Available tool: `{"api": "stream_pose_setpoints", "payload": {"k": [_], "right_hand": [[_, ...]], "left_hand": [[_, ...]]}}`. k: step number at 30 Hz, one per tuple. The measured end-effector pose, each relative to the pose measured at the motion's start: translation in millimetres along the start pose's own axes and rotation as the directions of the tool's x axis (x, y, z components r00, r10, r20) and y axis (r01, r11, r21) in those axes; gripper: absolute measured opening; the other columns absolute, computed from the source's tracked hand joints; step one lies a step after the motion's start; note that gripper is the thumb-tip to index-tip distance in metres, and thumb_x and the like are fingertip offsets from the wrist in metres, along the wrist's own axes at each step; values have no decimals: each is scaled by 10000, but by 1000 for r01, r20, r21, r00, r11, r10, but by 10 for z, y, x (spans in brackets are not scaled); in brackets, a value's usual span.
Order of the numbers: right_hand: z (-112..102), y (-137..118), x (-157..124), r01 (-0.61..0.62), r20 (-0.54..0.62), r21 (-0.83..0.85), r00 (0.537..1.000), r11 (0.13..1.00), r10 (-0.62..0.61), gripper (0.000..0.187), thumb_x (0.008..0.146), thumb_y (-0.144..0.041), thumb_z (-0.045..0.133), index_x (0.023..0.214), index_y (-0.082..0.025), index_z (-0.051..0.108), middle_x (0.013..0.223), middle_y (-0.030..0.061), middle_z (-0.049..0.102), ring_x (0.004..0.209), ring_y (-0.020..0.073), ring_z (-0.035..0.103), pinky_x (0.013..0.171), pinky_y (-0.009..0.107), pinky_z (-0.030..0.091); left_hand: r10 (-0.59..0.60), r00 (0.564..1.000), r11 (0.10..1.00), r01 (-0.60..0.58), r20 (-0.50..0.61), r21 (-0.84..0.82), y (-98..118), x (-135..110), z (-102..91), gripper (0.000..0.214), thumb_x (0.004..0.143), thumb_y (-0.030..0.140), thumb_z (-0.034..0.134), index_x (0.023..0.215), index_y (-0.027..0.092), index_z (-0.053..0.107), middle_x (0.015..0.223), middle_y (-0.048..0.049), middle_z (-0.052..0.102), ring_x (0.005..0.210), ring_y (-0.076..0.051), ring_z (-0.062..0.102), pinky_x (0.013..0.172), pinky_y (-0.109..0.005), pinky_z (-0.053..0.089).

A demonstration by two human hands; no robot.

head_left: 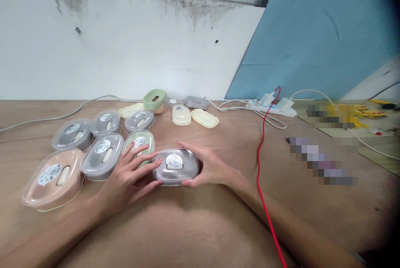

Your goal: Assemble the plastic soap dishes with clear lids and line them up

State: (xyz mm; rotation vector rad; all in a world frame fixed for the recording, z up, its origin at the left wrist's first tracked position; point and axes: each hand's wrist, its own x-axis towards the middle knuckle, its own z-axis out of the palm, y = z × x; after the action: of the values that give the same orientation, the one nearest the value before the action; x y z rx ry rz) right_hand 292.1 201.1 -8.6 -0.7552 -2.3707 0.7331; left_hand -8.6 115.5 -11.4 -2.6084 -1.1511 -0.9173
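Observation:
A grey soap box (187, 169) with a clear lid and a round sticker lies flat on the wooden table in front of me. My right hand (208, 166) grips its right end, fingers along the back edge and thumb at the front. At the opposite end, my left hand (133, 172) has its fingers stretched and spread; the index fingertip and thumb meet the box's left edge. Its other fingers reach over a green soap box (150, 139) with a clear lid, partly covering it.
Lidded grey boxes (101, 157) and a peach box (62, 184) stand at left. Behind are an open green box (154, 99), cream trays (204, 118) and a grey piece (196, 102). A red cable (261, 176) crosses at right from a power strip (281, 110).

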Motion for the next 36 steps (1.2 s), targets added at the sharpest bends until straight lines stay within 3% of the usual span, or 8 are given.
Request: {"api": "stream_pose_setpoints", "payload": {"k": [3,8,12,16,20,26,31,36], "right_hand": [[8,-31,6,-13,-6,18,1000,1000,13,1052,648,-472,948,1566,-228,496,1492,150,639,1331,361,650,1102,486,532],[-42,-116,52,27,-7,-25,1000,999,-27,805,661,-375,920,1393,-261,603,1329,81,722,1199,307,707,1016,424,559],[-70,-118,64,29,-21,-95,999,995,-32,785,664,-358,906,1391,-276,620,1311,84,704,1163,303,708,992,425,574],[-48,-84,50,-131,-121,-198,987,971,108,792,740,-463,892,1461,-291,613,1326,99,665,1128,302,710,999,454,585],[-45,-66,44,-292,-190,-279,951,915,245,957,743,-647,882,1564,-309,525,1400,131,591,1200,351,668,986,521,593],[-53,-57,36,-263,-132,-255,963,931,236,1178,663,-662,925,1640,-262,402,1484,166,571,1263,396,642,1013,572,564],[-3,-115,63,-183,-79,-105,981,977,176,922,659,-499,984,1476,-304,603,1343,81,702,1193,316,690,995,447,561],[88,-194,65,-220,-140,-189,971,957,195,686,645,-590,976,1205,-263,754,1073,53,752,978,274,714,825,388,562]], "left_hand": [[-18,1000,1000,18,-1,12,2,-6,2,414,1003,308,722,1400,253,619,1456,-82,677,1441,-338,520,1282,-632,305],[-18,999,999,17,41,41,-1,-2,7,522,1011,264,679,1513,257,538,1517,-83,632,1466,-337,496,1290,-608,304],[-20,999,998,18,43,52,7,9,10,532,1015,242,655,1526,234,509,1510,-102,617,1481,-330,473,1298,-601,287],[-37,998,998,35,57,43,25,21,-3,450,1014,198,626,1456,235,548,1459,-97,634,1479,-317,465,1300,-595,271],[-46,997,998,44,63,36,32,26,-10,435,1003,179,620,1429,243,564,1439,-91,639,1469,-315,476,1305,-601,265],[-50,997,998,47,59,41,34,16,-10,428,1001,187,622,1422,249,573,1430,-86,652,1468,-319,478,1304,-604,263],[-41,998,997,38,42,66,37,17,-17,447,995,213,643,1436,246,573,1432,-87,666,1461,-334,492,1298,-620,276],[24,998,989,-32,61,146,89,34,4,589,977,256,692,1544,280,531,1538,-77,617,1512,-371,447,1328,-658,189]]}}
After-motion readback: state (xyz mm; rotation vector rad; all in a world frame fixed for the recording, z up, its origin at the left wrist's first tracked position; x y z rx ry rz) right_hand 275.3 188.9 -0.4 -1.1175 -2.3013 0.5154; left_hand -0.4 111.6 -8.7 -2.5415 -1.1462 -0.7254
